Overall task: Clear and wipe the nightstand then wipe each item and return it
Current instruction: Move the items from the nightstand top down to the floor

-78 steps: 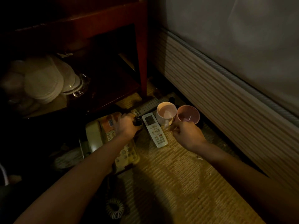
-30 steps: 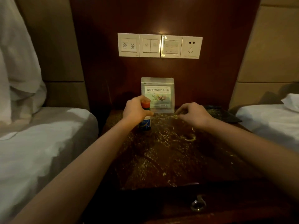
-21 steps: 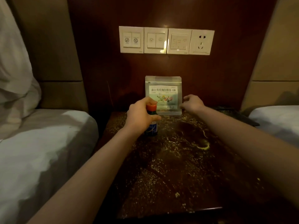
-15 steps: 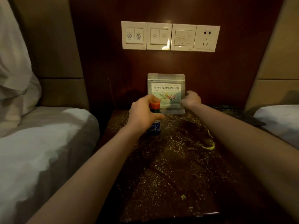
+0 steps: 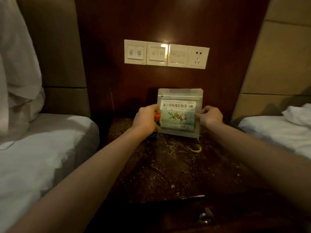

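The left hand (image 5: 146, 120) grips a small orange-capped bottle (image 5: 155, 126) standing on the far surface (image 5: 176, 165); the right hand (image 5: 210, 116) pinches the tea pouch (image 5: 179, 113) just beside it. The dark surface is crumb-speckled. Wall switches (image 5: 166, 53) sit above, with beds (image 5: 42, 148) at both sides.

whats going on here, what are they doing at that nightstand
A person is clearing a nightstand between two beds. The left hand grips a small bottle with an orange cap, standing at the back of the top. The right hand pinches the edge of a tea packet by the wall. The top is littered with crumbs, not yet wiped.
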The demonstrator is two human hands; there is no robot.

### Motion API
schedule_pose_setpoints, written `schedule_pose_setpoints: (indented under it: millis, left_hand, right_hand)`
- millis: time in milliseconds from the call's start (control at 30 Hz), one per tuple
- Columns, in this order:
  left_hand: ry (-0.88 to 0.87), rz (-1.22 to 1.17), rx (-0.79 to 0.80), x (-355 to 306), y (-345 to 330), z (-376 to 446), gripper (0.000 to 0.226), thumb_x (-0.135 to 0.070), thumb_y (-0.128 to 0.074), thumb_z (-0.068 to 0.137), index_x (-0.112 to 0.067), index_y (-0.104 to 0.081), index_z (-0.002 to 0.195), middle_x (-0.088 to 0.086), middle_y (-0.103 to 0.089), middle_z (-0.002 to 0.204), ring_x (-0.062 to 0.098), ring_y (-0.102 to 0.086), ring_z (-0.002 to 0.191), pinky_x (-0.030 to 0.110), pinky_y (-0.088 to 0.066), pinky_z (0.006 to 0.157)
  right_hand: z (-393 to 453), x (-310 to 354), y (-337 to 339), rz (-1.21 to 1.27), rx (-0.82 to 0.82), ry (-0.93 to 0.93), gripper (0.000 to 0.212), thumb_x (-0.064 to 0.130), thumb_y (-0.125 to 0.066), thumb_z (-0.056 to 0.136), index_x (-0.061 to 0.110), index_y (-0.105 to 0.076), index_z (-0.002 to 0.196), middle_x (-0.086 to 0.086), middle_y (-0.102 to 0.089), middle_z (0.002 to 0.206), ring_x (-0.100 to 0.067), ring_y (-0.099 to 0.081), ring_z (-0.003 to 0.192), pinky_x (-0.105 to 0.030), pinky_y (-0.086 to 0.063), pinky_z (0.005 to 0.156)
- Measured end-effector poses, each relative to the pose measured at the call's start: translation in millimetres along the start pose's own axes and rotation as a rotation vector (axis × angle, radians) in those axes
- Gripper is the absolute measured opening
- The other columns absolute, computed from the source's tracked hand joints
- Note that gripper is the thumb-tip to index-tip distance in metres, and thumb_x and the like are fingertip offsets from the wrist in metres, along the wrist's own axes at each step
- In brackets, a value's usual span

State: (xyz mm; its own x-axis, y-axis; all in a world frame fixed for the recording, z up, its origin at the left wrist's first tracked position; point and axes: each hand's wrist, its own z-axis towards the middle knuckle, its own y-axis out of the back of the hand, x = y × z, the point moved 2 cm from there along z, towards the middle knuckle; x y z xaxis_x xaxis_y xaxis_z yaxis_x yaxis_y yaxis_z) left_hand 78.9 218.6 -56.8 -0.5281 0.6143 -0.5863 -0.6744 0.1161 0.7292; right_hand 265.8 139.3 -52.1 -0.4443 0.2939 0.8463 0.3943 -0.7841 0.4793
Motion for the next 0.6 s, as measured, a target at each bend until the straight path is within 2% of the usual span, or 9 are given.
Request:
schedule_pose_setpoints:
  millis: [67,133,233,367,500,600]
  left_hand:
    - [-0.02,-0.007,-0.016,-11.6,0.8,-10.2,0.044,-0.001,-0.079,0.069,-0.017,-0.059,0.105,-0.003,-0.055,0.108,0.015,-0.054,0.103,0.027,-0.047,0.078]
    - [-0.03,-0.1,-0.079,-23.6,0.7,-23.1,0.047,-0.005,-0.082,0.067,-0.019,-0.061,0.106,-0.007,-0.056,0.103,0.012,-0.055,0.101,0.023,-0.047,0.079]
    - [-0.061,-0.176,-0.127,-46.7,-3.7,-48.4,0.051,-0.014,-0.086,0.063,-0.023,-0.063,0.107,-0.005,-0.061,0.108,0.007,-0.055,0.1,0.018,-0.044,0.081]
    - [-0.132,-0.203,-0.047,-88.1,-18.4,-93.5,0.053,-0.019,-0.088,0.059,-0.026,-0.066,0.107,-0.005,-0.066,0.109,0.002,-0.056,0.096,0.016,-0.042,0.081]
    - [-0.233,-0.231,0.054,-122.8,-42.4,-146.1,0.054,-0.02,-0.087,0.061,-0.031,-0.064,0.108,-0.009,-0.065,0.113,0.001,-0.054,0.102,0.019,-0.043,0.086]
    - [-0.29,-0.282,0.142,-138.5,-71.0,-184.2,0.053,-0.019,-0.087,0.06,-0.032,-0.063,0.106,-0.01,-0.063,0.109,0.001,-0.053,0.106,0.019,-0.042,0.087]
  right_hand:
    - [-15.4,-3.2,33.6,0.025,-0.005,0.015,0.026,0.016,-0.065,0.088,0.016,-0.047,0.068,-0.009,-0.062,0.092,-0.027,-0.064,0.093,-0.038,-0.055,0.077]
    - [-28.5,-2.1,72.2,0.069,-0.021,0.021,0.026,0.016,-0.066,0.087,0.016,-0.048,0.068,-0.013,-0.064,0.093,-0.03,-0.064,0.095,-0.046,-0.055,0.082]
    - [-57.0,-3.4,127.7,0.133,-0.056,0.039,0.024,0.013,-0.067,0.086,0.016,-0.052,0.068,-0.013,-0.065,0.095,-0.032,-0.063,0.097,-0.051,-0.053,0.084]
    - [-118.5,-29.3,191.0,0.303,-0.107,0.025,0.027,0.001,-0.061,0.089,0.012,-0.047,0.068,-0.005,-0.058,0.08,-0.021,-0.064,0.082,-0.035,-0.059,0.056]
    - [-189.2,-77.2,251.6,0.254,-0.168,0.012,0.028,-0.003,-0.058,0.089,0.009,-0.044,0.068,-0.008,-0.057,0.081,-0.021,-0.064,0.078,-0.036,-0.059,0.056]
    - [-239.0,-123.0,285.6,0.174,-0.186,-0.007,0.026,-0.002,-0.058,0.089,0.007,-0.045,0.068,-0.008,-0.054,0.076,-0.016,-0.062,0.07,-0.026,-0.057,0.049]
